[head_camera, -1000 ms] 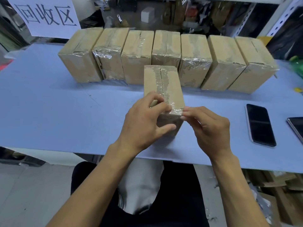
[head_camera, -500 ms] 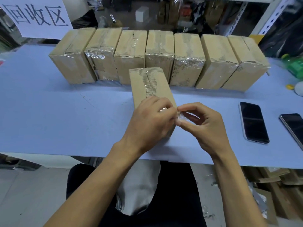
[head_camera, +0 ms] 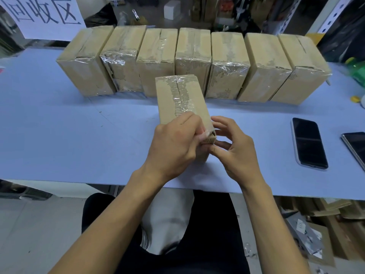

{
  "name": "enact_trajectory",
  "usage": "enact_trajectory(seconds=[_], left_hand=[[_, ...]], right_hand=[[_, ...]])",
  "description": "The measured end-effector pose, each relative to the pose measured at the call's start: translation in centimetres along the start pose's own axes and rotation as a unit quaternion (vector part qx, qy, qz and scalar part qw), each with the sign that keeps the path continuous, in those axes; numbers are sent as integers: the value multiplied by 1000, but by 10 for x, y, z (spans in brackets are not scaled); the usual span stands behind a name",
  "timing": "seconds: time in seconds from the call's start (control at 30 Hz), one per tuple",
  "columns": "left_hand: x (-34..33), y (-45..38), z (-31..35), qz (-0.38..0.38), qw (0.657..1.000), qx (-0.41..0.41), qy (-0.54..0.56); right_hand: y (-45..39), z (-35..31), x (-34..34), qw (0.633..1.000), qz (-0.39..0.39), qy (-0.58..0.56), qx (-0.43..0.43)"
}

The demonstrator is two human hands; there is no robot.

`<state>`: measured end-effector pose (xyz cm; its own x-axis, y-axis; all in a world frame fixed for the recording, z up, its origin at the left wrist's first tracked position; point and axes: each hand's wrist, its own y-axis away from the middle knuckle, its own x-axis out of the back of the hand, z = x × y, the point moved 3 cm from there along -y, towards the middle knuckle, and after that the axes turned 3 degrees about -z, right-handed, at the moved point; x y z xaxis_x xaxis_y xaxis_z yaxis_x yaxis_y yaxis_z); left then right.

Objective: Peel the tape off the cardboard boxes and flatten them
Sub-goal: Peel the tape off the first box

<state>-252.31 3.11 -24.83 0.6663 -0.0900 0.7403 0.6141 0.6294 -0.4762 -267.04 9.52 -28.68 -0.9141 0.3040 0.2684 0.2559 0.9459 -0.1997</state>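
One cardboard box (head_camera: 180, 97) lies lengthwise in front of me on the blue table (head_camera: 59, 135), with clear tape (head_camera: 184, 104) wrinkled along its top seam. My left hand (head_camera: 173, 149) covers the box's near end, and its fingertips pinch a loosened end of the tape at the near right corner. My right hand (head_camera: 235, 149) curls round that same corner, index finger at the box's right edge and thumb against its near face. The near face of the box is mostly hidden by my hands.
Several taped cardboard boxes (head_camera: 227, 64) stand side by side in a row behind it. Two dark phones (head_camera: 309, 143) (head_camera: 355, 147) lie on the right. A paper sign (head_camera: 41, 16) hangs at the back left. Flattened cardboard (head_camera: 320, 230) lies on the floor at the right.
My right hand has let go of the tape end and spread its fingers round the box corner. The left hand's fingertips have taken the tape at the near corner.
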Motion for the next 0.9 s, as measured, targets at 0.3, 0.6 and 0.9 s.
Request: enact_trajectory(seconds=[0.3,0.6,0.9], left_hand=[[7,-9,-14,-53,992,74,86],[6,-15,-3,-46,989,89,112],[1,-22,-9,-22,986,129,103]], right_hand=[[-1,3,-2,1000,4,-11,-5],[13,2,-4,990,66,47,111],[12,2,0,969,94,137,184]])
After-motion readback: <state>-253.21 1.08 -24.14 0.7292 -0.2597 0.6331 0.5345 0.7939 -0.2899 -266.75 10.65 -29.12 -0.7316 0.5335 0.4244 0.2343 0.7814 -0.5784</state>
